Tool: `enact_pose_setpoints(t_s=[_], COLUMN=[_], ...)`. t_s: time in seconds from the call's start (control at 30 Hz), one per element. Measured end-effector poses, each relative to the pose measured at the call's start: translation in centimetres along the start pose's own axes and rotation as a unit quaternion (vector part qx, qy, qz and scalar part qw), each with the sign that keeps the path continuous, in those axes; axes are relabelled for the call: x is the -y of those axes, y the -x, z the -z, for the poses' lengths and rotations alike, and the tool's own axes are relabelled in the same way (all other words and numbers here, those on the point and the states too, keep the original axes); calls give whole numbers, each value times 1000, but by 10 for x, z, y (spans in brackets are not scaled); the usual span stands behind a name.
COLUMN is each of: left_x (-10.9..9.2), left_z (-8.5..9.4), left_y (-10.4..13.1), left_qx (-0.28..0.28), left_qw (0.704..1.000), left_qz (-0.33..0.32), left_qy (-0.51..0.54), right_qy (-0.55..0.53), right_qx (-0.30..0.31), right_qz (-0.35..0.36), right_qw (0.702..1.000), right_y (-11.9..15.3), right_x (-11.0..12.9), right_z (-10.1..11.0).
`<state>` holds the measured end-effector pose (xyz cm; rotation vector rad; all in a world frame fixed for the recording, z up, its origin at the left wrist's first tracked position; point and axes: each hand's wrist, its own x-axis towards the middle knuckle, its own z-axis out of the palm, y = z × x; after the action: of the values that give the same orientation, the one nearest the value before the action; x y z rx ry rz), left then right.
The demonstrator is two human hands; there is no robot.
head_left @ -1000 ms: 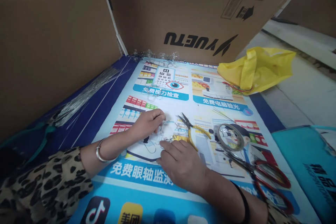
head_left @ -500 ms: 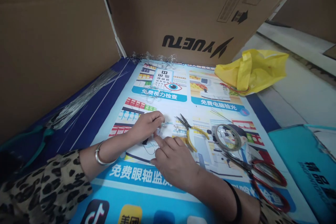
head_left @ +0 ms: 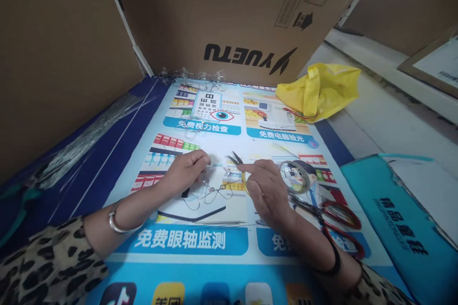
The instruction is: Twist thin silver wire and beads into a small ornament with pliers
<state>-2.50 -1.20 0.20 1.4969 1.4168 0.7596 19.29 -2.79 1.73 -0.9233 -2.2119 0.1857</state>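
My left hand (head_left: 188, 169) is closed in a pinch on a thin piece of bent wire (head_left: 211, 190), whose loops trail to the right across the printed sheet. My right hand (head_left: 266, 188) lies over the pliers (head_left: 235, 157), with yellow handles and pointed dark jaws. Its index finger stretches across them near the pivot and the other fingers curl about the handles, hiding most of them. The jaws are parted and point to the upper left. What the left fingertips grip exactly is too small to make out.
A tape roll (head_left: 295, 176) and red-handled scissors (head_left: 329, 217) lie right of my right hand. Behind are a yellow bag (head_left: 318, 93) and wire shapes (head_left: 193, 76) by the cardboard box (head_left: 246, 14). Cut wires (head_left: 89, 136) lie left; a teal bag (head_left: 393, 209) lies right.
My right hand has left the wire beside my left hand and moved right onto the pliers. My left hand keeps its pinch. The whole view has shifted somewhat.
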Motion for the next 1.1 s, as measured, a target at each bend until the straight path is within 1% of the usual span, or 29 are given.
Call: enact_pose_setpoints(t_s=[0.1, 0.23, 0.3, 0.4, 0.5, 0.6, 0.67, 0.73, 0.9, 1.1], left_x=[2, 3, 2, 2, 2, 3, 3, 3, 0, -2], left_z=[0, 0, 0, -1, -1, -1, -1, -1, 0, 1], left_y=[-1, -1, -1, 0, -1, -1, -1, -1, 0, 0], left_qx=[0, -3, -2, -5, -7, -7, -7, -8, -7, -7], left_qw=[1000, 1000, 1000, 1000, 1000, 1000, 1000, 1000, 1000, 999], left_qz=[-2, -1, 0, 4, 2, -3, -7, -9, -4, -2], left_qy=[-5, -12, -15, -16, -15, -24, -29, -29, -29, -39], right_qy=[26, 73, 82, 78, 61, 53, 56, 59, 68, 78], right_qx=[26, 82, 98, 84, 67, 106, 138, 155, 163, 152], right_qz=[13, 51, 57, 71, 113, 149, 153, 149, 156, 171], right_qw=[999, 993, 990, 991, 989, 982, 977, 975, 972, 970], right_y=[9, 15, 14, 13, 16, 19, 20, 20, 19, 20], right_x=[-5, -5, -5, -4, -3, -1, 1, 2, 2, -1], right_z=[2, -8, -11, -9, -7, -9, -12, -14, -14, -14])
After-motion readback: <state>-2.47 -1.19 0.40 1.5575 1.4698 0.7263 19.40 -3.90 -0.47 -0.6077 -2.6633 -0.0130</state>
